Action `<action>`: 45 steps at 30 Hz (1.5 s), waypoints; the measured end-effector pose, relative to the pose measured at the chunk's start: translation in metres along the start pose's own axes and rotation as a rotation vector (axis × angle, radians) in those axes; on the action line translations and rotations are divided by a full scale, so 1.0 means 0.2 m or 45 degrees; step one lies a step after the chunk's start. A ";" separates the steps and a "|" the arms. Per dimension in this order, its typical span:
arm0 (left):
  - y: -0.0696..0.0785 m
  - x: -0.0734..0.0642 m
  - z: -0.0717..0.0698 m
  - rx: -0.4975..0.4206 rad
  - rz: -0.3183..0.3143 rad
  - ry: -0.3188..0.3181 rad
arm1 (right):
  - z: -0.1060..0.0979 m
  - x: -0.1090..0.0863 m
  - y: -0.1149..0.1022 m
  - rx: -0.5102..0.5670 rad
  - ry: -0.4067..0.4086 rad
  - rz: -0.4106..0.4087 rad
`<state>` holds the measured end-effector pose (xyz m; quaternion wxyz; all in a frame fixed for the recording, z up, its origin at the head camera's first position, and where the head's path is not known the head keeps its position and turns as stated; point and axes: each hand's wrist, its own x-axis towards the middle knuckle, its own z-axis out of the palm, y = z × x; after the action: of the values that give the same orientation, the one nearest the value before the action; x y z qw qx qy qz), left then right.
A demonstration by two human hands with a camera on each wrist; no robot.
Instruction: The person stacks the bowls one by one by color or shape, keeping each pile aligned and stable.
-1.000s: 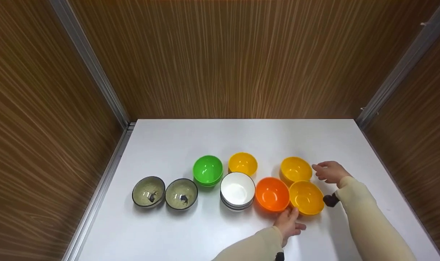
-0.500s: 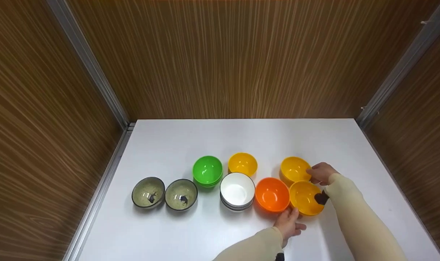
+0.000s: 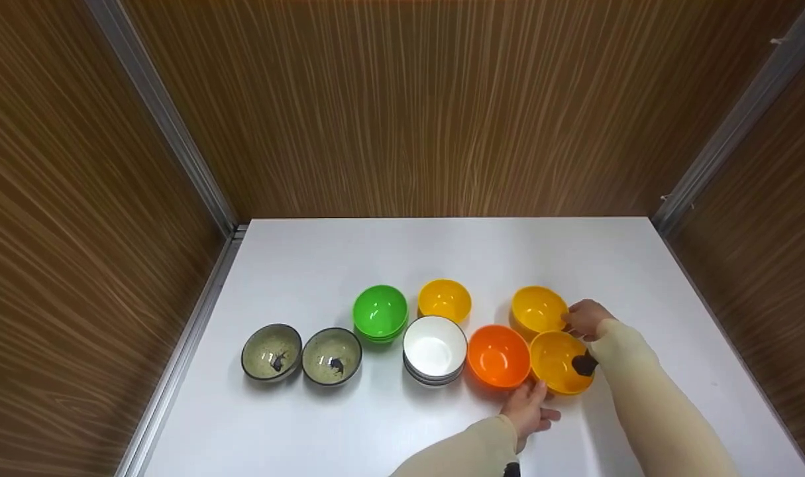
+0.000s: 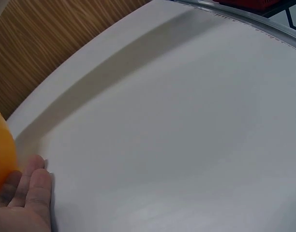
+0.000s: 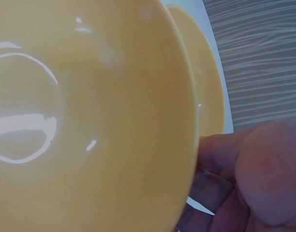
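Note:
My left hand touches the near side of an orange bowl with its fingers extended, close to where that bowl meets the front yellow bowl. In the left wrist view its fingers lie straight beside an orange bowl wall. My right hand holds the right rim of the back yellow bowl, its thumb at the edge and the other fingers lower. The right wrist view has the front bowl hiding part of those fingers, with the back bowl behind.
Left of the orange bowl is a white bowl stack. Behind stand a green bowl stack and another yellow bowl. Two grey-green patterned bowls sit farther left. Wood-grain panels enclose the white table.
My right hand has moved left from beside the back yellow bowl onto its rim, and that bowl has shifted slightly left. The left hand stays in place.

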<state>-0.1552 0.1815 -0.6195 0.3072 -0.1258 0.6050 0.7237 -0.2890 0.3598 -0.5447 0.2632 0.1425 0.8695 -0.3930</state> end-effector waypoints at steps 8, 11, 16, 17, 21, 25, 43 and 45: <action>-0.01 -0.01 0.00 0.005 0.039 -0.018 | -0.01 0.02 0.02 -0.124 0.008 -0.076; -0.01 -0.01 0.00 -0.003 0.036 -0.018 | -0.01 0.03 0.03 -0.116 0.009 -0.077; 0.00 -0.01 0.00 -0.006 0.027 -0.014 | -0.04 0.01 0.02 -0.077 0.030 -0.089; 0.01 -0.01 0.00 -0.002 0.024 -0.013 | -0.06 0.00 0.01 -0.078 0.033 -0.100; 0.02 0.00 0.00 0.010 0.006 -0.012 | -0.12 -0.05 -0.02 -0.092 0.045 -0.152; 0.02 0.00 0.00 0.014 0.004 -0.018 | -0.19 -0.10 -0.04 -0.113 0.061 -0.212; -0.02 0.00 0.01 -0.013 0.068 -0.006 | -0.28 -0.29 0.00 -0.294 0.039 -0.387; -0.02 0.00 0.01 -0.008 0.076 0.000 | -0.26 -0.30 0.01 -0.304 0.019 -0.406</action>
<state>-0.1524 0.1829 -0.6219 0.2852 -0.1087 0.6061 0.7345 -0.2574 0.3990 -0.4837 0.2064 -0.0263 0.9233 -0.3228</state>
